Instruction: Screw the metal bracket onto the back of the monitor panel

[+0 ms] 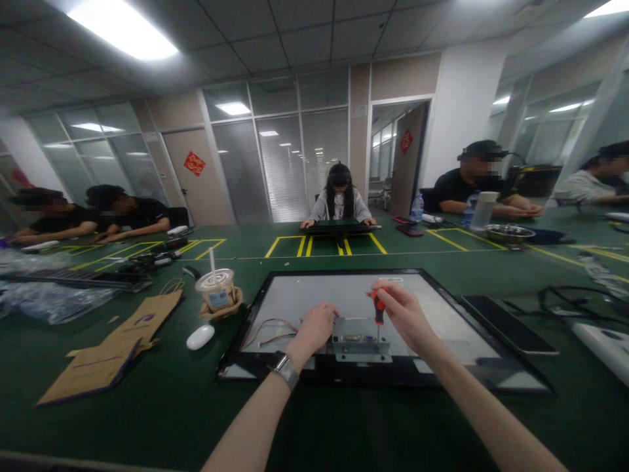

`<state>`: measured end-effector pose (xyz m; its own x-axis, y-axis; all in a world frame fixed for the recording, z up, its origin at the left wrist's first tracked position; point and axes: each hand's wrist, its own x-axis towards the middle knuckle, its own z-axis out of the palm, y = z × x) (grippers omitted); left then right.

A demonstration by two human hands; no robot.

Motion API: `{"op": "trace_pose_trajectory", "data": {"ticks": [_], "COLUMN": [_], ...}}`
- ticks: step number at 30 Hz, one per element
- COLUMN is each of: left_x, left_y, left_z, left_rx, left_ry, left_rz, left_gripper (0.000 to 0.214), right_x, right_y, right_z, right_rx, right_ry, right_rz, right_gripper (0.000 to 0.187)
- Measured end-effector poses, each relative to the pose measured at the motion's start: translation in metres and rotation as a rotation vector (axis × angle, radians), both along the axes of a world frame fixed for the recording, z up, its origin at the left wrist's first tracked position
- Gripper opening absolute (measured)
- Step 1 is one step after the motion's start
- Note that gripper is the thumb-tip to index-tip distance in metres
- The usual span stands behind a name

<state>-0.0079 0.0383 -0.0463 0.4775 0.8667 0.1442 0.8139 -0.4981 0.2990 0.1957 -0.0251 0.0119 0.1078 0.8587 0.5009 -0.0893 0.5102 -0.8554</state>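
A flat monitor panel (432, 308) lies face down on the green table in front of me, its grey metal back up inside a black frame. Near its front edge sits a small metal connector box (361, 339). My left hand (317, 326) rests closed against the box's left side, a watch on the wrist. My right hand (400, 311) grips a screwdriver (379, 313) with a red and black handle, held upright with its tip down on the box. Thin coloured wires (268, 331) loop over the panel to the left.
Left of the panel are a lidded drink cup with a straw (216, 290), a white mouse (200, 337) and a brown paper bag (108, 347). A black strip (506, 322) and cables lie to the right. Other people sit along the table's far side and both ends.
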Motion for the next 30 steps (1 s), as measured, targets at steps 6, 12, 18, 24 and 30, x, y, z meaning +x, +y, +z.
{"op": "trace_pose_trajectory", "data": {"ticks": [6, 12, 18, 24, 30], "left_x": [0.0007, 0.0003, -0.0004, 0.0, 0.0005], "left_y": [-0.0019, -0.003, 0.0011, 0.0006, -0.0008], "left_z": [0.0031, 0.0046, -0.0019, -0.0013, 0.0005], "left_rx": [0.0, 0.002, 0.031, 0.011, 0.013], "left_ry": [-0.011, -0.021, 0.012, -0.023, -0.048], "left_rz": [-0.011, -0.007, -0.026, 0.0, -0.001], "left_gripper": [0.037, 0.037, 0.037, 0.036, 0.037], "right_x": [-0.0007, 0.0014, 0.0043, 0.0064, 0.0055], "right_y": [-0.0016, 0.0014, -0.0036, -0.0009, 0.0043], "right_z": [0.0016, -0.0038, 0.0016, 0.0022, -0.0041], "right_rx": [0.002, 0.008, 0.001, 0.068, 0.179], "right_ry": [0.037, -0.013, -0.119, -0.142, -0.143], "right_rz": [0.097, 0.003, 0.082, 0.01, -0.179], "right_gripper": [0.032, 0.026, 0.023, 0.023, 0.024]}}
